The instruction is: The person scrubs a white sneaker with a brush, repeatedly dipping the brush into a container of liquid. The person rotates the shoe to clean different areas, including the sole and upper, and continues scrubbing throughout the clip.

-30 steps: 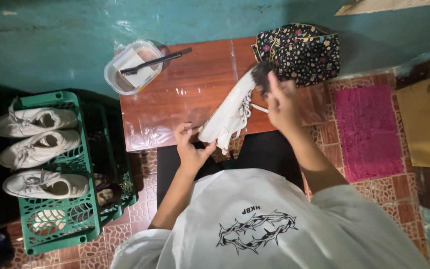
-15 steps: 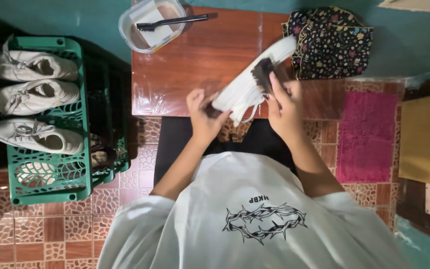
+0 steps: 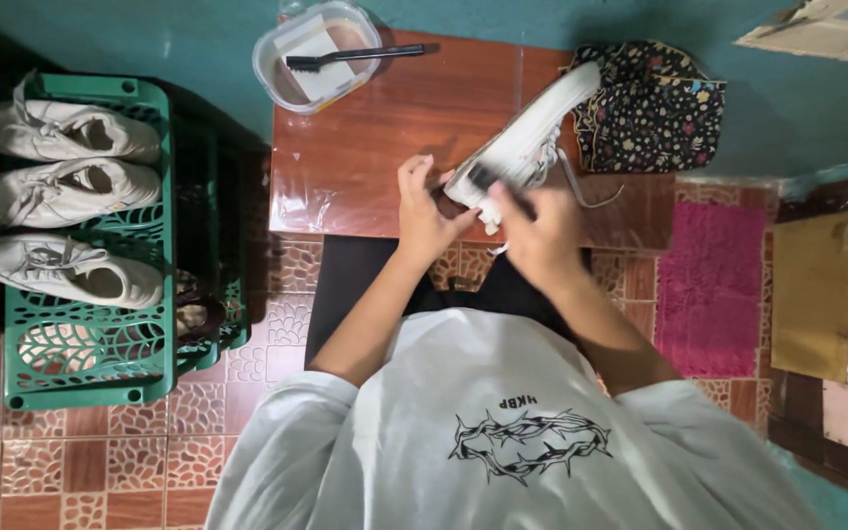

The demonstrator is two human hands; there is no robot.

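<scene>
White shoe (image 3: 532,137) over table's (image 3: 365,167) near edge — left hand (image 3: 424,211) pinching heel, right hand (image 3: 542,236) clamped round dark brush (image 3: 488,179) against it. Bare tabletop left.

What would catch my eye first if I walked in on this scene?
Probably the white sneaker held over the brown table, with the left hand gripping one end and the right hand pressing a dark brush against it. Next, three more white sneakers lined up on a green crate at the left.
</scene>
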